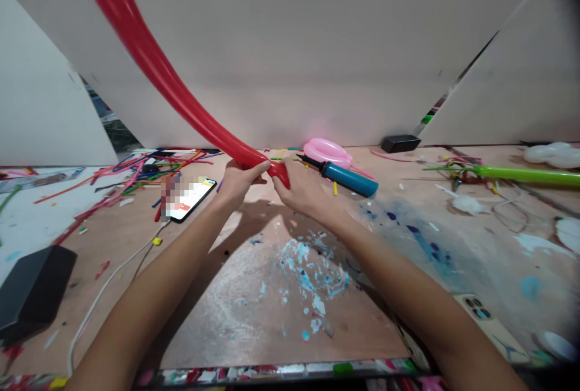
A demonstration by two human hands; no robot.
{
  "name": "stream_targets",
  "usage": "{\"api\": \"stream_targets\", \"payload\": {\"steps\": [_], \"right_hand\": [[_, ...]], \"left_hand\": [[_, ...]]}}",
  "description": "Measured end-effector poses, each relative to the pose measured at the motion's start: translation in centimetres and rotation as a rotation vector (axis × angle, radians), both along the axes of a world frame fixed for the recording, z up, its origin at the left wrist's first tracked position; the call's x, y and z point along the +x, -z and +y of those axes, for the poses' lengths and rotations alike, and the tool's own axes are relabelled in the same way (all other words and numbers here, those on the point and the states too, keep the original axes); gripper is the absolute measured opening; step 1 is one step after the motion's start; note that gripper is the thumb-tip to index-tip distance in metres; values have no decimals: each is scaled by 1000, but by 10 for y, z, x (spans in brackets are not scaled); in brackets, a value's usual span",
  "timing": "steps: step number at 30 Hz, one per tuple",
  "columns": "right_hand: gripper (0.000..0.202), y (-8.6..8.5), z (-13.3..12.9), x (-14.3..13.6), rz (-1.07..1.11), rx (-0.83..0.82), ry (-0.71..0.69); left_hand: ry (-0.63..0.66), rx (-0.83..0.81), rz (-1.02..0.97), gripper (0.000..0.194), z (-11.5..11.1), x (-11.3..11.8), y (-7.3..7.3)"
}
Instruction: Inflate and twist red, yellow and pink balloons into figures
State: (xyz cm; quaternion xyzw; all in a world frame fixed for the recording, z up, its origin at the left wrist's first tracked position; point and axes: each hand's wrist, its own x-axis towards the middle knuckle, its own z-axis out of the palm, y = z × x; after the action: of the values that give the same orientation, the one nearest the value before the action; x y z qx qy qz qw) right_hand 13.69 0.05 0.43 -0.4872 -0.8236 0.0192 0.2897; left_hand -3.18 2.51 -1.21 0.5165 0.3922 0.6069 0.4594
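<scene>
A long inflated red balloon [167, 80] rises from my hands toward the upper left. My left hand [240, 185] is closed around it near its lower end. Close beside it, my right hand [296, 188] grips the short end section, where the balloon narrows between the two hands. Just behind my right hand lies a blue hand pump [347, 178] with a black nozzle. A pink inflated balloon [327, 152] rests behind the pump.
Left of my hands lies a lit phone [193, 200] with a white cable [102, 294]. Uninflated balloons [131, 179] are strewn at the back left. A black box [36, 294] stands front left, another black box [401, 143] at the back. A green balloon [530, 174] lies right; a phone [489, 324] lies by my right forearm.
</scene>
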Motion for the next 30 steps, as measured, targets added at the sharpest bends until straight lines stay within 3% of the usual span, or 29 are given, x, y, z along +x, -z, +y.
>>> {"api": "stream_targets", "payload": {"steps": [8, 13, 17, 23, 27, 30], "right_hand": [[27, -1, 0, 4, -10, 17, -22], [41, 1, -1, 1, -115, 105, 2], [33, -1, -4, -2, -174, 80, 8], [36, 4, 6, 2, -97, 208, -63], [51, -1, 13, 16, -65, 29, -17], [41, -10, 21, 35, -12, -246, -124]], "left_hand": [[39, 8, -86, 23, -8, 7, 0], [99, -73, -156, 22, -7, 11, 1], [111, -154, -182, 24, -4, 11, 4], [174, -241, -160, 30, -5, 11, 2], [113, -187, -227, 25, -2, 8, -1], [7, -164, -284, 22, 2, 1, -2]]}}
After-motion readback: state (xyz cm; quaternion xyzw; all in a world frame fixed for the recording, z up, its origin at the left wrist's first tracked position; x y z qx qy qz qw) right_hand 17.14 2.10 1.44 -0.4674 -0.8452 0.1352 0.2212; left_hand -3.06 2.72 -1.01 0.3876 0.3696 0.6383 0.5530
